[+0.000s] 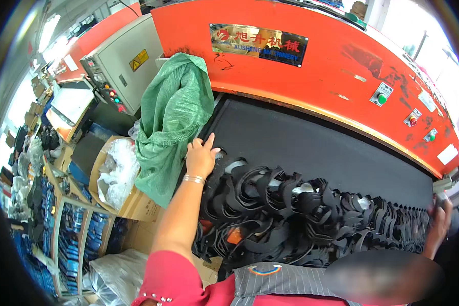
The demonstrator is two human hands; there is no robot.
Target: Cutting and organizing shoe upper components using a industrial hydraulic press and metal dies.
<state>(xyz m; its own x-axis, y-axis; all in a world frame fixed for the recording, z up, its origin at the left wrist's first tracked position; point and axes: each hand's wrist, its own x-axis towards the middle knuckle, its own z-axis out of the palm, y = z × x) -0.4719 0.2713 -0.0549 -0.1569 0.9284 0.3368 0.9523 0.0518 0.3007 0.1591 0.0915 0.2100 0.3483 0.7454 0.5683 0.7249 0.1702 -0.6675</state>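
My left hand point(201, 159), with a bracelet at its wrist, is at the left end of the dark machine bed point(301, 148). Its fingers are stretched out and apart, next to a small pale piece point(220, 153). A big heap of curved black strips point(270, 199) lies along the bed's near side, dense and row-like toward the right. Some strips show pale faces. Far to the right, my right hand point(440, 224) is raised at the bed's right end; blur hides what its fingers do. A blurred patch covers part of that arm.
An orange machine housing point(331, 66) with several buttons spans the far side. A green woven sack point(176, 112) hangs at the bed's left corner, beside a carton point(137, 204) of clear plastic bags. Shelves of blue items point(74, 229) stand at left, below a grey control cabinet point(122, 61).
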